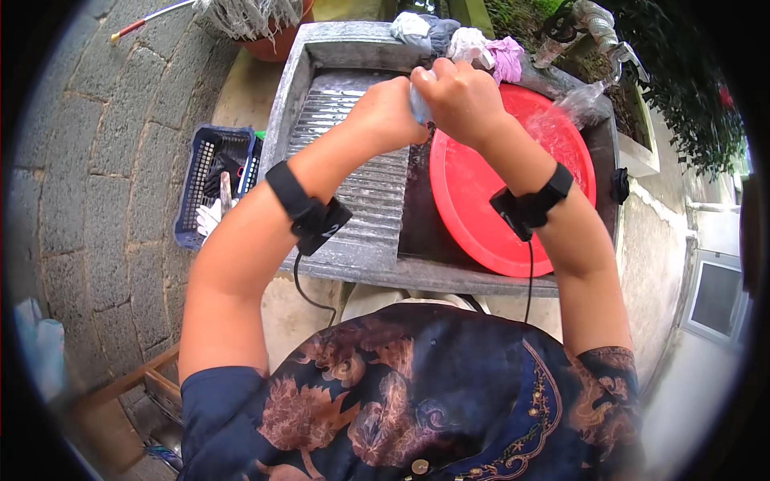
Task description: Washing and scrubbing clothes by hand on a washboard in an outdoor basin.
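My left hand and my right hand are clenched side by side above the stone wash sink. Both grip a light blue cloth, which shows only in the narrow gap between them; the rest is hidden by my fingers. Below my left forearm lies the sink's ribbed washboard, wet and shiny. A round red plastic basin rests tilted in the sink's right side, partly under my right forearm. Water pours from a metal tap and splashes into it.
Wrung bundles, including a white cloth and a pink cloth, line the sink's back rim. Left of the sink sits a blue plastic crate holding gloves. A mop head hangs over a terracotta-coloured pot. Cables trail from my black forearm bands.
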Demonstrator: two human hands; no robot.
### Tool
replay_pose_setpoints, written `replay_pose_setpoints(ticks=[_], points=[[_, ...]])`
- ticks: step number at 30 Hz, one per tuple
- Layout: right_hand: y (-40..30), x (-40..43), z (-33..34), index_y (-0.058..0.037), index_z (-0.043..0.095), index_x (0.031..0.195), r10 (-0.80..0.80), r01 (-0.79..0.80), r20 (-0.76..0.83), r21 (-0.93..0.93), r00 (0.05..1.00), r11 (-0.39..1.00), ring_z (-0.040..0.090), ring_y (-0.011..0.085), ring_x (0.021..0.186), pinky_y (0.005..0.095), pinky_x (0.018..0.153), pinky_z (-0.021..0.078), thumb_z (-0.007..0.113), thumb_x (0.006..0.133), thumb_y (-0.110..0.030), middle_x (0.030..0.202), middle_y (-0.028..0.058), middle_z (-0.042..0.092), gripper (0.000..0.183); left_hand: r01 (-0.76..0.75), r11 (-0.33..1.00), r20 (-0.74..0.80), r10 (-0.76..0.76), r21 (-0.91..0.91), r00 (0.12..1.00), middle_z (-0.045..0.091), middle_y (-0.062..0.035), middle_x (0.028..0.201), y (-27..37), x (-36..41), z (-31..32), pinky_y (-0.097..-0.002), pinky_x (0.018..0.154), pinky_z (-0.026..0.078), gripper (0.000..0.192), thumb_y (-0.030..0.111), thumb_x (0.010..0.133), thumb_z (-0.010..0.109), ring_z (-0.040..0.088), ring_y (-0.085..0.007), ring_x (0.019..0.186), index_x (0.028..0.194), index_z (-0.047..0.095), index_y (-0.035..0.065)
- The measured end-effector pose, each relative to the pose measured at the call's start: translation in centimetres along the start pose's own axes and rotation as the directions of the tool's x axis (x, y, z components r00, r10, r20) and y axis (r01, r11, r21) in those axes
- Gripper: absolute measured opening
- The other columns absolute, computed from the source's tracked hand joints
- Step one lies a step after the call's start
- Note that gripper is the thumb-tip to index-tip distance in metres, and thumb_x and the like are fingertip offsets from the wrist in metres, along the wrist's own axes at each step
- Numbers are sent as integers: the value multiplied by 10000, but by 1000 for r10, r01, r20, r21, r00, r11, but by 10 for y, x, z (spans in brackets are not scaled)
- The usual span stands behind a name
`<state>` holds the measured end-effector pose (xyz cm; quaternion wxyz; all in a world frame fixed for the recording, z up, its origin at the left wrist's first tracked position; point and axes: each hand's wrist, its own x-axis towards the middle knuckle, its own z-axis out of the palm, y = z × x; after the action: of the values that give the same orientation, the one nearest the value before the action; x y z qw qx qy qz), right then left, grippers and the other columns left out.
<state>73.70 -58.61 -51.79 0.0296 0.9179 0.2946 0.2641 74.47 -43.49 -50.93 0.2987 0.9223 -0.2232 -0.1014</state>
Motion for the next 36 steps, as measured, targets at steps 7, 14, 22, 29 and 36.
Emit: replay_pose_setpoints(ticks=[7,14,22,29,36], points=[[-10,-20,22,-43,575,874,519,-584,268,380,812,717,625,354,754,427,682,501,669,629,-152,799,176,636,284,-267,824,29,292,500,956,620,-120,875,2,23,4,-414,736,495,370,149,638,694,612,-323,842,972,540,111],[-33,-55,30,-50,580,815,675,-533,445,841,588,-91,556,130,557,283,482,441,691,569,2,697,24,593,274,-540,565,228,529,623,817,631,-47,866,15,27,10,-370,674,518,254,204,681,675,639,-246,811,924,601,201],[-44,-106,-5,-81,562,798,143,-354,917,283,372,-892,420,97,415,245,355,280,654,673,-84,612,23,508,156,-760,388,178,822,521,541,530,-56,789,20,18,39,-350,604,437,296,199,653,605,548,-235,741,928,517,137],[18,-186,-24,-91,526,973,-8,-447,941,153,338,-881,460,96,436,218,331,283,579,861,-394,702,32,551,328,-758,649,57,756,68,653,552,-125,1013,19,-8,95,-380,762,471,494,144,630,743,549,-307,974,1068,523,83],[52,-254,10,-27,547,850,758,-630,548,738,353,-241,571,161,669,273,586,451,736,745,-172,766,55,593,260,765,-22,765,-44,-643,642,301,-6,470,31,-1,175,-286,396,244,582,622,893,315,377,-176,407,652,488,122]])
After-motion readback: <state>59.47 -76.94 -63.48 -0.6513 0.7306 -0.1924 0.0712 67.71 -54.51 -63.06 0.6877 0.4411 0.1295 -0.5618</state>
